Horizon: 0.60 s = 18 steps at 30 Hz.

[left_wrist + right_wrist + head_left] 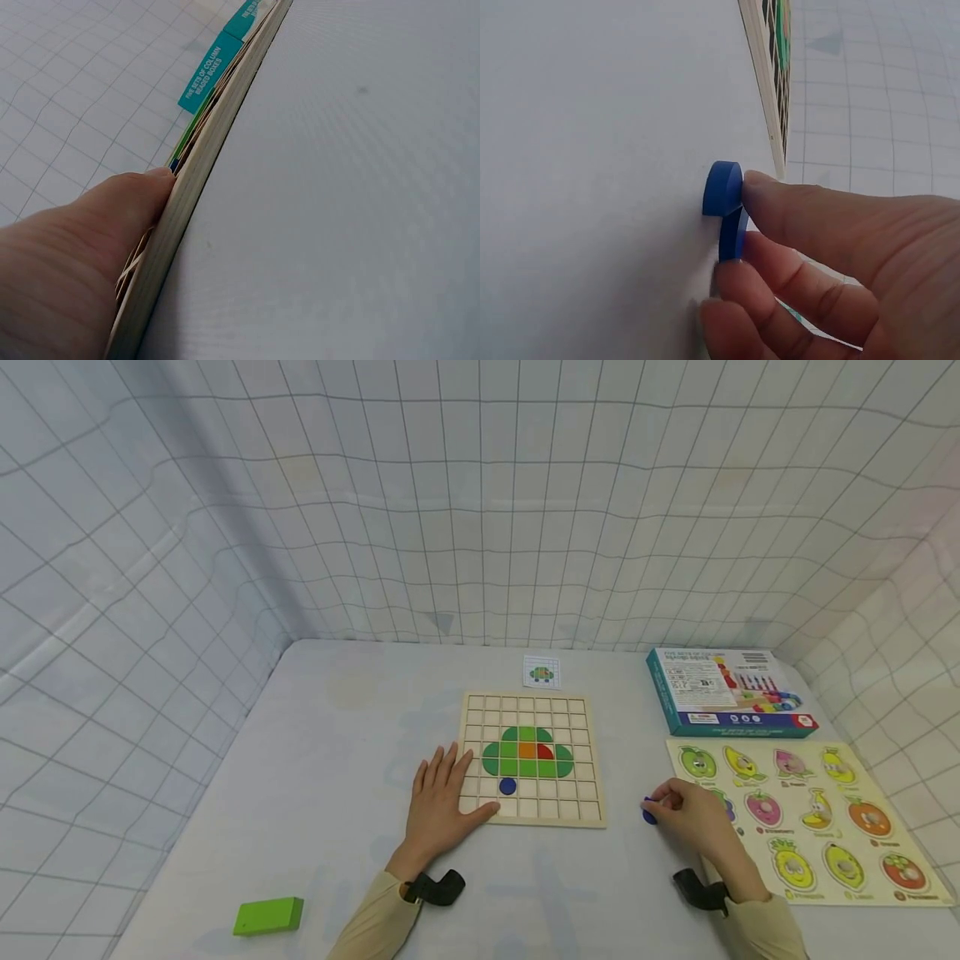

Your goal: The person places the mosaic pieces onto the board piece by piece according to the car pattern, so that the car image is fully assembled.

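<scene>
A wooden grid board (530, 818) lies on the table, bearing a figure of green tiles (527, 768) with an orange square (527, 750) and a red piece (545, 752). Below the figure sits a blue disc (507, 786). My left hand (441, 814) rests at the board's left edge, fingers straight and spread; its thumb (112, 206) lies over the rim in the left wrist view. To the right of the board, my right hand (696, 818) pinches blue half-round pieces (722, 189) between thumb and fingers, just over the table. They look like two pieces meeting at an angle.
A small pattern card (542, 672) lies behind the board. At the right are a printed box (735, 692) and a fruit puzzle board (813, 827), which reaches under the right forearm. A green block (267, 916) lies at the front left. Grid-patterned cloth (517, 527) encloses the table.
</scene>
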{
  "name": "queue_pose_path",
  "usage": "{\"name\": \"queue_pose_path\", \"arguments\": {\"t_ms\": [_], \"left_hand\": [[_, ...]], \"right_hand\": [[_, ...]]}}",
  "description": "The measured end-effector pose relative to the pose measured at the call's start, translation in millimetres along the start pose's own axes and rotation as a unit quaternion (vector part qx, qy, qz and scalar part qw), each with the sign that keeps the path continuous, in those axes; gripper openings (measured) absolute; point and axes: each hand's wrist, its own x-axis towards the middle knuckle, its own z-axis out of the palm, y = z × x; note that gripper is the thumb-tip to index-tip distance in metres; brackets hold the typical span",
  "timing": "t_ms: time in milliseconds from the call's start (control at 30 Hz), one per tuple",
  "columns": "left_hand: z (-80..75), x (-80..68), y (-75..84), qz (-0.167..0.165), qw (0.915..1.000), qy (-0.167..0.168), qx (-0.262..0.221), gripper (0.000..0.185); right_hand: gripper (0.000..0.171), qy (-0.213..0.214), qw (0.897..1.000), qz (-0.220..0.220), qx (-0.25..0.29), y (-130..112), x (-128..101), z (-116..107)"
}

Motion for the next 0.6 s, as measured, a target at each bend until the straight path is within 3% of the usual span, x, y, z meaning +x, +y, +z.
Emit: {"name": "queue_pose_path", "arguments": {"t_ms": [400,600], "left_hand": [[3.3,-0.9,-2.0,0.005,1.0000,0.005,0.002,0.087],[3.2,-0.5,-2.9,0.002,1.0000,0.002,0.004,0.087]], "right_hand": [[0.013,0.000,1.000,0.018,0.010,-9.3,9.9,5.4],[0.010,0.000,1.000,-0.004,0.016,-14.4,12.5,8.5]]}}
